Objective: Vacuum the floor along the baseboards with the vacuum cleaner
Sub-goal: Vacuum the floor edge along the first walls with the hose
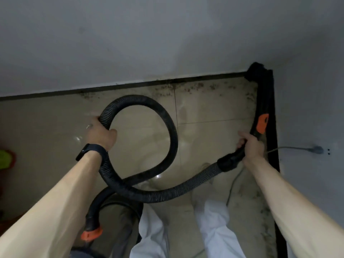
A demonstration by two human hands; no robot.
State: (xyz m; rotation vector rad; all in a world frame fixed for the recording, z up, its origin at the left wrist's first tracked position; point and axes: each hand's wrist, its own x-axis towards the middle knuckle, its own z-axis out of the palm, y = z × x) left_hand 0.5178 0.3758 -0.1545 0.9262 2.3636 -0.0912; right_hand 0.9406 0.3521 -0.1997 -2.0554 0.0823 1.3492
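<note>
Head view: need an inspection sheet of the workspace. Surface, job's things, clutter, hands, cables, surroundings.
Surface: beige tiled floor, with dark specks along the baseboards and thickest near the corner.
Job's things: black wand with its nozzle in the corner; ribbed hose makes one loop and runs to the vacuum body at lower left.
Clutter: green-and-red object at the left edge, cut off and unidentifiable.
Hands: left hand grips the hose loop; right hand grips the wand's handle end.
Cables: grey cord runs from the wall plug down to the floor.
Surroundings: grey walls.
</note>
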